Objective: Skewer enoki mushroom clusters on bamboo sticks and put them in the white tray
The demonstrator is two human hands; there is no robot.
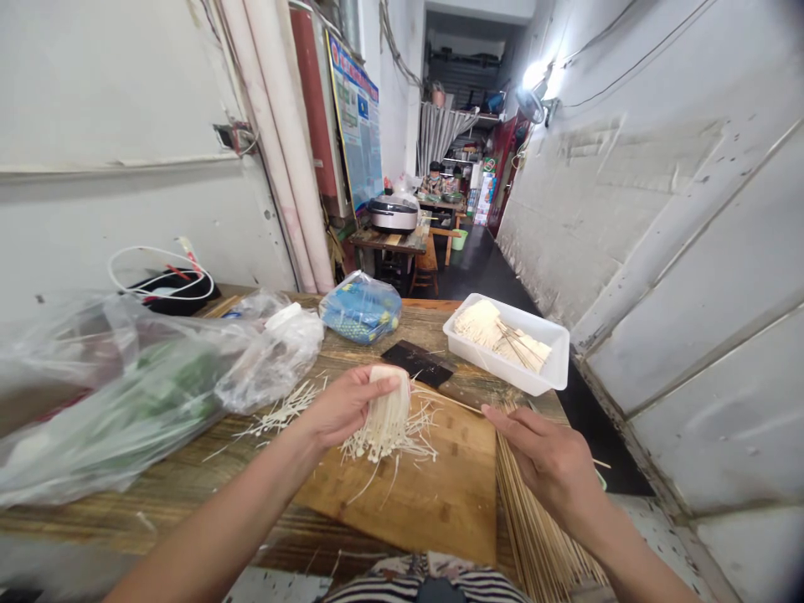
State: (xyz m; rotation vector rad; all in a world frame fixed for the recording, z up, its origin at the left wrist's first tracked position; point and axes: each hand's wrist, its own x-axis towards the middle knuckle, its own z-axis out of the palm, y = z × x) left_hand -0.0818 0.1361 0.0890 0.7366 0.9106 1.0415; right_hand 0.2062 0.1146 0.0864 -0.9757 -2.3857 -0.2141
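Note:
My left hand is closed around a bunch of enoki mushrooms, caps hanging down over the wooden cutting board. Between the fingers of my right hand is a thin bamboo skewer; its far end meets the bunch near my left fingers, and I cannot tell how deep it goes. Loose enoki strands lie on the board under the bunch. A cleaver with a dark blade lies just behind the board. Many bare skewers are spread to the right of the board, partly under my right hand.
A white plastic tub holding skewered enoki stands at the back right. Loose enoki strands lie left of the board. A blue package in clear plastic and a large bag of greens sit further left. A person sits far back.

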